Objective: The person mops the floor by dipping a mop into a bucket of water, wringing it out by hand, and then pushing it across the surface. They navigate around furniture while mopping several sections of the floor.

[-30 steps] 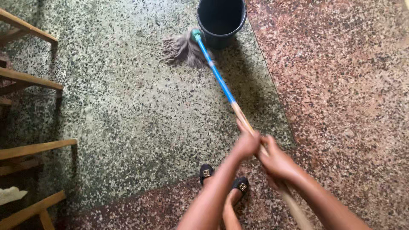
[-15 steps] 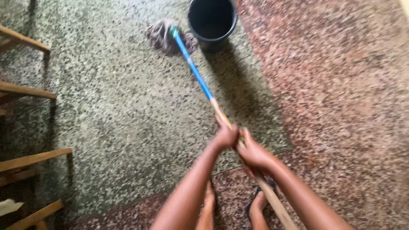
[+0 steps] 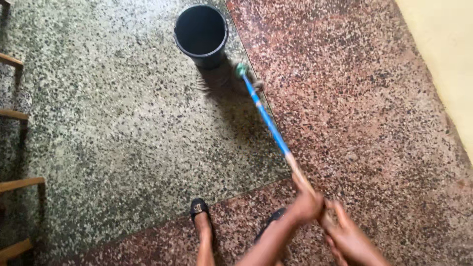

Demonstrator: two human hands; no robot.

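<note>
Floor [image 3: 123, 138] of speckled stone carries a black bucket [image 3: 201, 34]. Mop [image 3: 266, 118]: long, stiff handle, judged light, with a soft, limp string head [image 3: 221, 81] lying just beside the bucket, on the side nearer the person. Best grip point is the bare wooden end, well away from the bucket. Left hand [image 3: 306, 204] and right hand [image 3: 345, 236] are both clamped around that end, fingers closed, left nearer the bucket.

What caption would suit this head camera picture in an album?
Both hands, left hand and right hand, grip a mop beside a black bucket on speckled floor.
</note>
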